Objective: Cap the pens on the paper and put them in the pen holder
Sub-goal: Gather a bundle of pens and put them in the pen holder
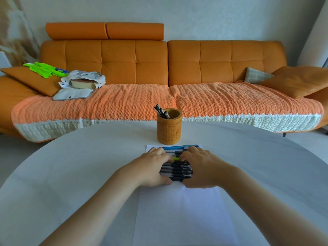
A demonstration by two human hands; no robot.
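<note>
Several dark pens [176,170] lie side by side in a row on a white sheet of paper [179,210] on the round white table. My left hand [153,167] presses against the row's left end and my right hand [200,167] against its right end, so both hands clasp the bundle between them. A yellow-green pen [176,159] and a blue pen [177,148] lie at the far side of the row. The round wooden pen holder [169,129] stands just beyond the paper, with a few dark pens [161,110] leaning in it to the left.
The white table's [79,166] far edge curves just behind the holder. Beyond it stands an orange sofa [166,68] with a knitted cover, a bag with a book [82,82], green gloves [46,69] and cushions.
</note>
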